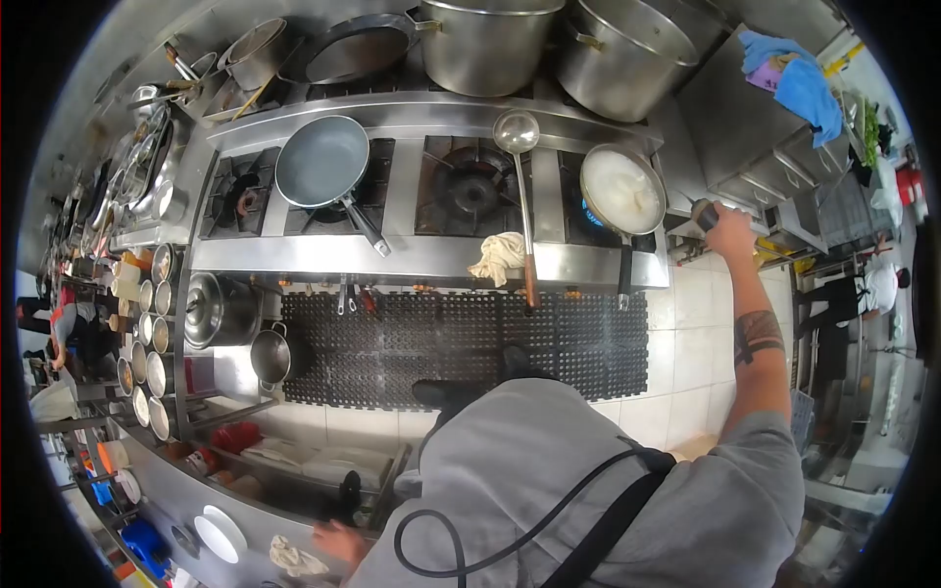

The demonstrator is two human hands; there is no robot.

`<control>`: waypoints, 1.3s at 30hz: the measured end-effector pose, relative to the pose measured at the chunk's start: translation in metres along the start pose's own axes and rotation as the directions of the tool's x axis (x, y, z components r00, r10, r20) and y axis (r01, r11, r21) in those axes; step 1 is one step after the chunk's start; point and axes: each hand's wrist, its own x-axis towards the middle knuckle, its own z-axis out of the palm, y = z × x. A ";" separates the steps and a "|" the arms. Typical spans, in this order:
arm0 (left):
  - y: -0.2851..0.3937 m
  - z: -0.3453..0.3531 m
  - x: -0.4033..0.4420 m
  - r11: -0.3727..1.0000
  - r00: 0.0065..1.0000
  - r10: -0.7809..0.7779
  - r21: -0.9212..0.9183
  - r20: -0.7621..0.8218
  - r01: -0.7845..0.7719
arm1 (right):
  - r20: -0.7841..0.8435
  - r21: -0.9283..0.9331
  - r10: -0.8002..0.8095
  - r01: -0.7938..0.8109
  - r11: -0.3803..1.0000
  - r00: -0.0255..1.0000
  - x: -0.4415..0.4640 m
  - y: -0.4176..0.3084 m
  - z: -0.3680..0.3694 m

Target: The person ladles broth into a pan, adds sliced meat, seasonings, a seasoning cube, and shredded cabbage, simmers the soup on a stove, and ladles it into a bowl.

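At the right end of the stove, my right hand [732,233] is closed around a dark object with a rounded end [704,214]; its kind is not clear. Left of it, a frying pan with white, foamy contents [619,191] sits over a blue flame [591,213]. My left hand [338,540] is low behind me at the counter edge, small and partly hidden by my body, its fingers seemingly stretched out. A crumpled cloth [296,557] lies close to that hand on the steel counter [250,534].
A grey frying pan [321,162] rests on a left burner. A long ladle [518,132] lies across the stove beside a cream rag [498,257]. Large pots [490,49] stand behind. A lidded pot [218,309] is at left, and a black mat [441,338] covers the floor.
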 end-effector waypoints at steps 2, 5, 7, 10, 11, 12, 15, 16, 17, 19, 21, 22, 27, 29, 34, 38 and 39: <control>0.008 -0.005 -0.003 0.999 0.999 -0.031 -0.033 -0.014 0.030 | 0.009 0.096 -0.001 0.000 0.995 1.000 0.005 0.007 0.008; 0.016 -0.004 -0.004 0.995 0.994 -0.063 -0.078 -0.092 0.056 | -0.058 0.563 0.012 0.022 0.826 0.998 -0.011 0.000 0.003; 0.013 0.005 -0.005 0.994 0.970 -0.058 -0.107 -0.235 0.034 | -0.211 0.799 0.156 0.078 0.597 0.965 -0.002 -0.002 0.046; 0.032 -0.009 -0.002 0.969 0.957 -0.118 -0.241 -0.263 0.053 | -0.283 0.877 0.143 0.195 0.439 0.948 -0.030 -0.061 0.015; 0.036 -0.017 -0.001 0.966 0.948 -0.089 -0.257 -0.305 0.008 | -0.300 0.916 0.072 0.265 0.302 0.951 -0.025 -0.077 0.020; 0.049 -0.051 0.001 0.911 0.971 -0.140 -0.409 -0.192 0.051 | -0.219 0.955 0.050 0.204 0.214 0.974 -0.040 -0.111 -0.002; 0.040 -0.053 0.003 0.888 0.968 -0.152 -0.457 -0.197 0.047 | -0.339 0.940 -0.126 0.342 0.004 0.932 -0.065 -0.216 -0.024; 0.039 -0.051 0.003 0.884 0.962 -0.162 -0.466 -0.221 0.042 | -0.294 0.956 -0.227 0.287 -0.063 0.929 -0.092 -0.257 -0.045; 0.035 -0.048 0.003 0.881 0.956 -0.165 -0.472 -0.242 0.033 | -0.247 0.968 -0.327 0.222 -0.114 0.912 -0.116 -0.301 -0.067; 0.027 -0.040 0.003 0.853 0.952 -0.193 -0.519 -0.237 0.044 | -0.298 0.940 -0.549 0.341 -0.024 0.781 -0.142 -0.382 -0.084; 0.024 -0.038 0.005 0.820 0.947 -0.221 -0.571 -0.234 0.050 | -0.395 0.907 -0.681 0.378 -0.184 0.616 -0.185 -0.475 -0.102; 0.023 -0.042 0.006 0.821 0.952 -0.203 -0.570 -0.231 0.036 | -0.396 0.907 -0.768 0.346 -0.242 0.503 -0.216 -0.519 -0.128; 0.015 -0.039 0.007 0.830 0.952 -0.232 -0.552 -0.200 0.086 | -0.494 0.816 -0.867 0.378 -0.437 0.063 -0.361 -0.734 -0.225; 0.015 -0.042 0.010 0.813 0.940 -0.239 -0.580 -0.242 0.058 | -0.526 0.774 -0.851 0.415 -0.478 -0.001 -0.411 -0.821 -0.258; 0.019 -0.029 0.014 0.757 0.924 -0.344 -0.631 -0.167 0.168 | -0.611 0.791 -0.789 0.065 -0.608 0.064 -0.505 -1.096 -0.298; 0.033 -0.042 0.027 0.789 0.920 -0.391 -0.506 0.023 0.348 | -0.632 0.774 -0.774 -0.011 -0.633 0.040 -0.568 -1.262 -0.333; 0.044 -0.041 0.034 0.777 0.917 -0.397 -0.515 0.048 0.363 | -0.658 0.753 -0.748 0.065 -0.655 0.088 -0.584 -1.294 -0.339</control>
